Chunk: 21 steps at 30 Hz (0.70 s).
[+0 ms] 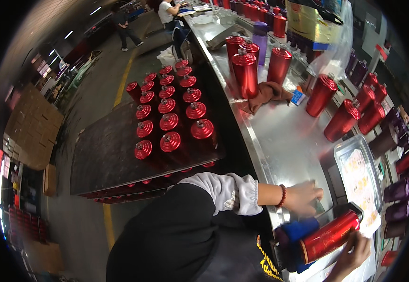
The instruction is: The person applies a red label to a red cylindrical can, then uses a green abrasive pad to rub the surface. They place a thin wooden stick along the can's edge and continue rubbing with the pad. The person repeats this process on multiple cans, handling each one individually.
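A glossy red bottle with gold decoration [331, 234] lies on its side at the lower right, one end on a blue cloth [301, 229]. My right hand [356, 250] is against its near side, fingers bent; whether they grip it is unclear. Beyond the bottle, my left hand [303, 199] is blurred over the metal worktop, a small greenish thing at its fingers. A clear plastic tray [359, 176] with printed sheets in it stands just past the bottle. Two red bottles [342, 120] stand farther along the worktop.
A brown cloth [267, 95] and a small blue-and-white box [297, 97] lie on the metal worktop [282, 141] near more red bottles. To the left, a dark cart [109, 148] carries rows of red bottles. Purple bottles [398, 190] line the far right. Two people are in the background.
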{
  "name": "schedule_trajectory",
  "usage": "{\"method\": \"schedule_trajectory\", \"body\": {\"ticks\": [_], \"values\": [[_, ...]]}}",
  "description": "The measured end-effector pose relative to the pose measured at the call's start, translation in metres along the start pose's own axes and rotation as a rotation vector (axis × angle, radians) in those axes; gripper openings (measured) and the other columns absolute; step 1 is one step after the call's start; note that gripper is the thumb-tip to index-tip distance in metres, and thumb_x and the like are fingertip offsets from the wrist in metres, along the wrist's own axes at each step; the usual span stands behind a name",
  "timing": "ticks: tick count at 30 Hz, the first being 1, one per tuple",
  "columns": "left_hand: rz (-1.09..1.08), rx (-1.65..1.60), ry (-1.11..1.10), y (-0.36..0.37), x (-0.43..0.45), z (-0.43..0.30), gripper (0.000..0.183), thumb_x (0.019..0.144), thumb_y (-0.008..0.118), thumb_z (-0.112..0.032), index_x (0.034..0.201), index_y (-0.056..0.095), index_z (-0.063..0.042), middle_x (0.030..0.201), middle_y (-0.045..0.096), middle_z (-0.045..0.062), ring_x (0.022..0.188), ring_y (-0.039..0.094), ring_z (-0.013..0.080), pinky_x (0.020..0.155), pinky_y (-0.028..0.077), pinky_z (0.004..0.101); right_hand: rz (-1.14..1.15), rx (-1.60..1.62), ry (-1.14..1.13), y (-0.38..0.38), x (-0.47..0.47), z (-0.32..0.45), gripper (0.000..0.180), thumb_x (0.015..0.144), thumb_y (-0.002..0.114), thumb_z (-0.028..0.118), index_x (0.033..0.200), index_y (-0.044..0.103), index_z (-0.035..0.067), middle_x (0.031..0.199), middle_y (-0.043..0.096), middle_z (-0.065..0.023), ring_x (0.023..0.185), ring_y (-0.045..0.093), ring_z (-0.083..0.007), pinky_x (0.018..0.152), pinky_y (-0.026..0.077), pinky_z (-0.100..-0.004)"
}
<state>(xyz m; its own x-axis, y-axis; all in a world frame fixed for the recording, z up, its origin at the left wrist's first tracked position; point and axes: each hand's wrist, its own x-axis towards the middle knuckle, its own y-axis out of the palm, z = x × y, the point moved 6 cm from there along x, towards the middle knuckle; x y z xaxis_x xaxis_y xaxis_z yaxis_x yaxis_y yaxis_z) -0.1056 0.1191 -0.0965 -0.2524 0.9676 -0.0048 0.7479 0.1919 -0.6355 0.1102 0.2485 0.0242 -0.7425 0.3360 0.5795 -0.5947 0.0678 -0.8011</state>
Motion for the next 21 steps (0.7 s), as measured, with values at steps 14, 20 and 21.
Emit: {"method": "schedule_trajectory", "body": {"ticks": [14, 20, 21], "values": [[-0.214, -0.682, 0.158, 0.026, -0.019, -0.091, 0.027, 0.095, 0.067, -0.016, 0.117, 0.054, -0.008, 0.092, 0.060, 0.001, 0.086, 0.057, 0.0091, 0.078, 0.051, 0.0292, -0.201, 0.807, 0.802, 0.031, -0.087, 0.038, 0.016, 0.100, 0.061, 0.011, 0.110, 0.060, -0.001, 0.094, 0.060, -0.0047, 0.087, 0.055, -0.0114, 0.079, 0.046, -0.0252], [-0.276, -0.857, 0.137, 0.014, -0.008, -0.096, 0.021, 0.095, 0.067, -0.010, 0.114, 0.059, -0.006, 0.091, 0.066, 0.000, 0.082, 0.060, 0.0070, 0.073, 0.052, 0.0257, -0.442, 0.896, 0.875, 0.011, -0.094, 0.016, 0.028, 0.096, 0.064, 0.009, 0.120, 0.058, -0.005, 0.100, 0.067, -0.0082, 0.091, 0.062, -0.0148, 0.082, 0.051, -0.0285], [-0.257, -0.778, 0.181, 0.017, 0.003, -0.106, 0.021, 0.094, 0.068, -0.010, 0.113, 0.059, -0.005, 0.090, 0.066, 0.002, 0.082, 0.060, 0.0077, 0.073, 0.052, 0.0264, -0.429, 0.879, 0.848, 0.011, -0.069, 0.026, 0.029, 0.095, 0.064, 0.009, 0.120, 0.059, -0.004, 0.101, 0.067, -0.0095, 0.091, 0.063, -0.0150, 0.083, 0.051, -0.0283]]}}
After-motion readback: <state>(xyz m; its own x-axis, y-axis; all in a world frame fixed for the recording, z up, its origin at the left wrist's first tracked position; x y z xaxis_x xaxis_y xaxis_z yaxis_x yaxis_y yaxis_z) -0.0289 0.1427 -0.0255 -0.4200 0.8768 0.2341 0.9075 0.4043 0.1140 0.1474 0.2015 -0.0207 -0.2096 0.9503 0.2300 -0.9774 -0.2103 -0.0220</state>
